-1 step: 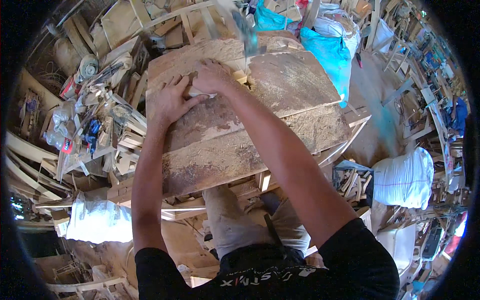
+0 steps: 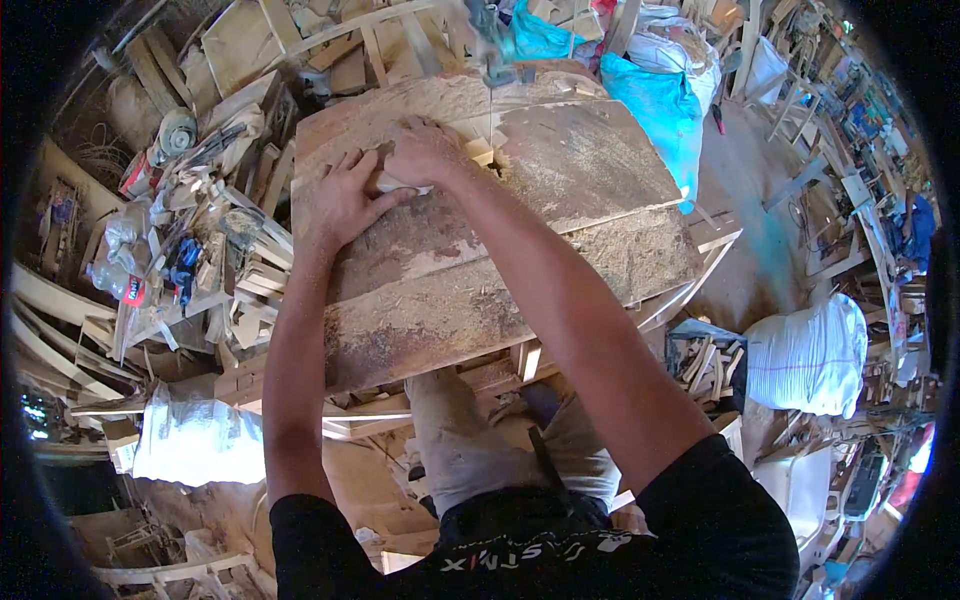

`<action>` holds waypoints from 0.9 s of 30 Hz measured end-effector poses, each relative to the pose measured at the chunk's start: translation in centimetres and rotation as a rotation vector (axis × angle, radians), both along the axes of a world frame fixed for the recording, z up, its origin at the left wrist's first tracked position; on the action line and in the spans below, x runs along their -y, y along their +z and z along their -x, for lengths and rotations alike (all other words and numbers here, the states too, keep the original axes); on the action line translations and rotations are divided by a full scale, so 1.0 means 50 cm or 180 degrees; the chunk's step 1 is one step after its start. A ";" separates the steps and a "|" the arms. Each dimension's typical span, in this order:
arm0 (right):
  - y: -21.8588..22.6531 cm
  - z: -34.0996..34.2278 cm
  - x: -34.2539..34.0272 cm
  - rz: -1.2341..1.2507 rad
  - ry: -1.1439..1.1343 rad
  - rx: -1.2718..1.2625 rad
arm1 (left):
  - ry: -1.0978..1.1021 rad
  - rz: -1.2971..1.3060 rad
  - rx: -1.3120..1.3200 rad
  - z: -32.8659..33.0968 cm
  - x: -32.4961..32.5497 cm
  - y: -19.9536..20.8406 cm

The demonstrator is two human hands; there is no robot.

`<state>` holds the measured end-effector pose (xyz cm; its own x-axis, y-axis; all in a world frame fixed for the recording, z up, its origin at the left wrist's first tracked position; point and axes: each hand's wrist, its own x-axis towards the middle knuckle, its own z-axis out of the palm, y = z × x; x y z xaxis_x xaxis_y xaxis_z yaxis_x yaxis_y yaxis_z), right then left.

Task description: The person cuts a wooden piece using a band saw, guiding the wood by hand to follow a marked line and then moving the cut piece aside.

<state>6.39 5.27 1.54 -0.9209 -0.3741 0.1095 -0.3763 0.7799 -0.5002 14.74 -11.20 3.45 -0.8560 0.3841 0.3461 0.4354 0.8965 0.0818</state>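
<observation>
A pale piece of wood lies on a dusty, worn wooden saw table, mostly covered by my hands. My right hand is closed over it, fingers bent down on its far side. Beside it, my left hand grips the near left part, thumb stretched along the wood. A thin upright saw blade stands at the wood's right end, just beyond my right hand. Above the blade is its metal holder, blurred by motion.
Sawdust coats the table. Wood scraps and a plastic bottle crowd the left side. A turquoise sack stands at the far right. Nearer right are a crate of offcuts and a white sack.
The blade holder sits higher, farther from the table top. My hands and the wood show no clear shift.
</observation>
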 end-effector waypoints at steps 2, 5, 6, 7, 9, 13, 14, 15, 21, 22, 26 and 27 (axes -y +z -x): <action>-0.001 0.005 0.003 -0.0069 -0.0023 0.0002 | 0.0026 0.0020 -0.0086 0.003 0.001 -0.007; 0.003 -0.003 0.004 -0.0061 0.0066 -0.0047 | 0.0040 0.0050 0.0162 0.013 0.011 -0.012; 0.007 -0.006 0.004 -0.0097 0.0066 -0.0037 | 0.0020 0.0057 0.0117 0.013 0.013 -0.015; 0.010 -0.009 0.005 -0.0132 0.0068 -0.0026 | 0.0003 0.0063 0.0072 0.012 0.016 -0.018; 0.011 -0.009 0.003 -0.0181 0.0054 -0.0054 | -0.0007 0.0047 -0.0001 0.007 0.012 -0.013; 0.007 -0.013 0.007 -0.0425 -0.0035 -0.0104 | 0.0050 0.0089 -0.0060 0.002 0.006 -0.004; 0.008 -0.018 0.012 -0.0533 -0.0064 -0.0091 | 0.0069 0.0134 -0.0061 0.002 0.011 -0.006; 0.007 -0.019 0.010 -0.0525 -0.0095 -0.0087 | 0.0106 0.0157 0.0020 0.001 0.005 0.001; -0.011 -0.033 0.026 -0.0473 -0.0187 -0.0116 | 0.0076 0.0201 0.0008 0.013 0.023 -0.016; -0.010 -0.034 0.023 -0.0376 -0.0175 -0.0068 | 0.0041 0.0169 -0.0073 0.010 0.022 -0.021; -0.002 -0.012 -0.004 -0.0325 -0.0060 0.0057 | 0.0255 0.0285 0.0274 -0.006 -0.018 0.015; -0.002 -0.012 -0.003 -0.0295 -0.0040 0.0069 | 0.0220 0.0279 0.0208 -0.006 -0.015 0.013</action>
